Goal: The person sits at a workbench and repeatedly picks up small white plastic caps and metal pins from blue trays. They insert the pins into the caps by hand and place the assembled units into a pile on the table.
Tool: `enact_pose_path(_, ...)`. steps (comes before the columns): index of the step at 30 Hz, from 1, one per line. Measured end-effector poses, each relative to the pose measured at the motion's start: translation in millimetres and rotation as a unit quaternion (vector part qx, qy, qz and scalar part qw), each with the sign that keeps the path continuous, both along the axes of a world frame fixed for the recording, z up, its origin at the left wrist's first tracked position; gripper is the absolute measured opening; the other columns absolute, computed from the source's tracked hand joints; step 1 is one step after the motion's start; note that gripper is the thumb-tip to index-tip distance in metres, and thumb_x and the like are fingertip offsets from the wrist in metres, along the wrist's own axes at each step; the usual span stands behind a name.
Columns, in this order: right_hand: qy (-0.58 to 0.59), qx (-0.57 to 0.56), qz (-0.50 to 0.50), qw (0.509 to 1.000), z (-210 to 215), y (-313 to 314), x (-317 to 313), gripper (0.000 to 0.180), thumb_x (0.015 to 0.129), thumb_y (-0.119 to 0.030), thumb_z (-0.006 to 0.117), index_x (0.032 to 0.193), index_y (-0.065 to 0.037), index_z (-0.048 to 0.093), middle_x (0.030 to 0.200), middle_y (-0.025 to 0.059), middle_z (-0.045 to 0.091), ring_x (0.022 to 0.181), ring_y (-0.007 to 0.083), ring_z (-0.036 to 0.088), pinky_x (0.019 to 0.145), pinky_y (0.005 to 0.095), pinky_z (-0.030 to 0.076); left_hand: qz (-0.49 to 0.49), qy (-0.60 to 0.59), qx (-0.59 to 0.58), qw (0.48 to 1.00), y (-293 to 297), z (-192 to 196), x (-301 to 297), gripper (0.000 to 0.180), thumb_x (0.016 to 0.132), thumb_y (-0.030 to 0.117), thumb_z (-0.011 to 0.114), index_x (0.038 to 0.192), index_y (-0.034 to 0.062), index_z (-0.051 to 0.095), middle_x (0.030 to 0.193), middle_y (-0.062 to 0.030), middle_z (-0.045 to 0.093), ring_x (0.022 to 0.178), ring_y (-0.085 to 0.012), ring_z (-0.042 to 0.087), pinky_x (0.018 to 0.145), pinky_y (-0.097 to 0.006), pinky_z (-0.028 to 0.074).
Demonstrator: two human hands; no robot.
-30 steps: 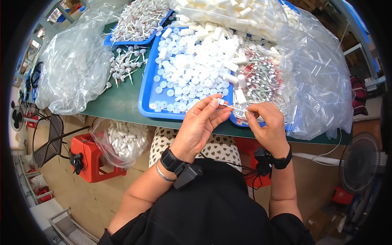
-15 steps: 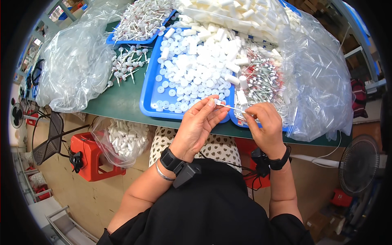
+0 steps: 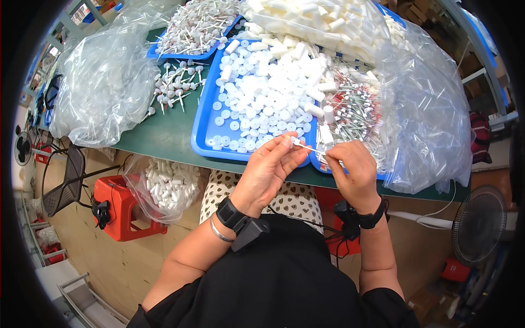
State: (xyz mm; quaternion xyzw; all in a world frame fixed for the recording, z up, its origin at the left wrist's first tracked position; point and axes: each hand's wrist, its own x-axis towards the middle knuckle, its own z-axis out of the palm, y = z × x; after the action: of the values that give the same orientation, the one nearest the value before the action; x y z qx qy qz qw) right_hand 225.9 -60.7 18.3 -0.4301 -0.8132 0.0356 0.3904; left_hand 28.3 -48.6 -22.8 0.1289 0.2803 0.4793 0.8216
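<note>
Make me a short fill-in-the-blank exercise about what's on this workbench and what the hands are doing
1. The left hand and right hand hold a thin white stick ____ them.
2. The round white caps lie in a ____ tray.
3. The table top is ____.
4. Under the table stands a ____ stool.

Missing words: between; blue; green; red

We find the tray (image 3: 203, 131) of caps just beyond our fingers (image 3: 284, 143), the bagged stems (image 3: 355, 112) beyond our right hand (image 3: 353, 172).

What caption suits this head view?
Both hands hold a thin stick over a blue tray of white caps.
</note>
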Motion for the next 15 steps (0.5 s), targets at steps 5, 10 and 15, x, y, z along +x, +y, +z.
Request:
enact_pose_path(5, 0.19, -0.277, -0.025, 0.942, -3, -6, -11, 0.009, 0.092, -0.009, 0.065, 0.091, 0.0, 0.065, 0.074, 0.0055, 0.063, 0.063, 0.014, 0.058, 0.058, 0.0274, 0.047, -0.042, 0.016, 0.062, 0.997, -8, 5, 7, 0.039, 0.1, 0.018, 0.058, 0.133, -0.0025, 0.052, 0.124, -0.0144, 0.062, 0.11, -0.0204, 0.063, 0.099, -0.033, 0.051)
enact_pose_path(10, 0.307, -0.47, -0.011, 0.827, -8, -5, -12, 0.026, 0.101, -0.021, 0.055, 0.093, 0.002, 0.066, 0.073, 0.004, 0.064, 0.063, 0.0076, 0.058, 0.058, 0.0226, 0.047, -0.053, 0.108, 0.129, 0.984, -11, 2, 6, 0.039, 0.099, 0.017, 0.059, 0.133, -0.0002, 0.053, 0.127, -0.0113, 0.062, 0.113, -0.0182, 0.06, 0.102, -0.034, 0.047)
enact_pose_path(15, 0.194, -0.364, -0.006, 0.911, -12, -3, -15, 0.024, 0.101, -0.02, 0.056, 0.098, 0.001, 0.067, 0.076, 0.0072, 0.067, 0.062, 0.0112, 0.062, 0.057, 0.0261, 0.049, 0.002, 0.208, 0.18, 0.961, -1, 7, -10, 0.031, 0.098, 0.015, 0.06, 0.125, 0.0004, 0.061, 0.122, -0.0099, 0.065, 0.112, -0.0162, 0.06, 0.098, -0.032, 0.046)
